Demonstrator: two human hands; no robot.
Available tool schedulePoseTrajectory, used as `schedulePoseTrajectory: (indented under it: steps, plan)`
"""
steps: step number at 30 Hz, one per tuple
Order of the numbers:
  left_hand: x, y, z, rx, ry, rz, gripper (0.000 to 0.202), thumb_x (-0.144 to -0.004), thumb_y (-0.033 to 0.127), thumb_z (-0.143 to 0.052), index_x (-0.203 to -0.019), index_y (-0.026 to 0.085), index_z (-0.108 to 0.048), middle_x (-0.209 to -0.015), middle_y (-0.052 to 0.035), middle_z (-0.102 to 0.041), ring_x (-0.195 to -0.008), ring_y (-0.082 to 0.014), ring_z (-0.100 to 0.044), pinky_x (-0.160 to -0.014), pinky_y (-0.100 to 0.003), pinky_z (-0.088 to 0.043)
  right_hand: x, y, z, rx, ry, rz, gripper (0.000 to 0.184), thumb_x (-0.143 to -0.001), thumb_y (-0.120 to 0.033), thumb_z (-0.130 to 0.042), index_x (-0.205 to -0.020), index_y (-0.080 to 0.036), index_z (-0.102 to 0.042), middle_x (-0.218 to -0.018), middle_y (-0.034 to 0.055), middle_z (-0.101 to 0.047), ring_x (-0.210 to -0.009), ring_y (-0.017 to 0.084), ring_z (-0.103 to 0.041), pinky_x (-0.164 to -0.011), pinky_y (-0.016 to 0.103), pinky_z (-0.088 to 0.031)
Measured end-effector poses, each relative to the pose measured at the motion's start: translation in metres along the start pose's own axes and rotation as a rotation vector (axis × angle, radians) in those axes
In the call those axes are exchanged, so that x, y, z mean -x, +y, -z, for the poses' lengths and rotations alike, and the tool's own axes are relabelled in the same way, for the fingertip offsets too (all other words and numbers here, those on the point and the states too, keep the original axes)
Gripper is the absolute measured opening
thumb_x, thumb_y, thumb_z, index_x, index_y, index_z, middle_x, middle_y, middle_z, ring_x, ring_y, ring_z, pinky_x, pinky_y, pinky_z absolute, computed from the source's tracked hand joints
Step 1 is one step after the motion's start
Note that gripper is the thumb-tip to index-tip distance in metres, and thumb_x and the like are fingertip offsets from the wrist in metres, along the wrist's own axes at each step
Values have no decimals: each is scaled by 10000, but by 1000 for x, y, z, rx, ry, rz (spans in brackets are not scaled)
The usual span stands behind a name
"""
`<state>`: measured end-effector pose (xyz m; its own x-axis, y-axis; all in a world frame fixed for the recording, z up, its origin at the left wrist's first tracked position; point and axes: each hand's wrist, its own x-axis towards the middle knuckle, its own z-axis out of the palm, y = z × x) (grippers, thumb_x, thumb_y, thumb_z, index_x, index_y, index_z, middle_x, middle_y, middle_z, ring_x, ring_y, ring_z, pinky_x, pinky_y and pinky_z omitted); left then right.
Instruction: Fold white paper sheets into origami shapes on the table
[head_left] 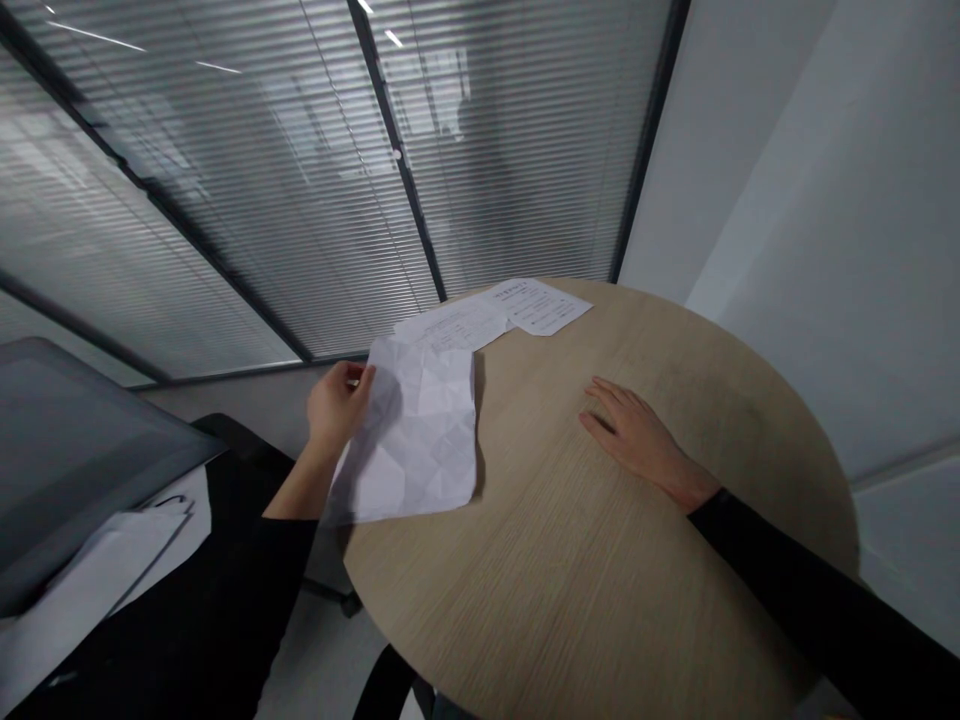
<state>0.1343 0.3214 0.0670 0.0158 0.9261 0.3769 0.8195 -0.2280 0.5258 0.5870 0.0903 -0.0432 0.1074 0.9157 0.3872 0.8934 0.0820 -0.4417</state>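
Observation:
A crumpled white sheet of paper (420, 440) lies half over the left edge of a round wooden table (600, 580). My left hand (337, 405) pinches the sheet's upper left corner, fingers closed on it, just off the table's edge. My right hand (634, 435) lies flat on the bare tabletop to the right of the sheet, fingers stretched out and holding nothing. Both arms wear black sleeves.
Two printed sheets (540, 305) (454, 325) lie at the table's far edge. Glass walls with blinds (300, 200) stand behind, a white wall (825, 250) to the right. At lower left are a dark grey panel (67, 450) and white papers (90, 590).

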Motion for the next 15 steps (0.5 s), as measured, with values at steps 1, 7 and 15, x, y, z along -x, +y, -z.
schedulePoseTrajectory:
  steps: [1, 7, 15]
  plan:
    - [-2, 7, 0, 94, -33, -35, 322, -1025, 529, -666, -1048, 215, -735, -974, -82, -790, -859, -256, -718, -736, -322, -499, 0, 1, 0, -11, 2, -1, 583, -1176, -601, -531, -1617, -259, -703, -1740, 174, -669, -1655, 396, -596, -1397, 681, -460]
    - [-7, 63, -27, 523, -147, 8, 413, -969, 615, -700, -1103, 225, -699, -779, 3, -669, -566, -144, -479, -545, -267, -341, -7, -4, 3, -185, 35, -47, 558, -1175, -621, -528, -1576, -284, -719, -1676, 171, -721, -1597, 379, -651, -1394, 676, -458]
    - [25, 138, -110, 765, -324, 33, 481, -942, 686, -788, -1010, 220, -690, -803, -37, -721, -648, -164, -573, -613, -295, -386, -25, -28, 9, -527, 90, -250, 512, -1182, -694, -534, -1430, -318, -778, -1498, 106, -845, -1399, 375, -793, -1218, 591, -633]
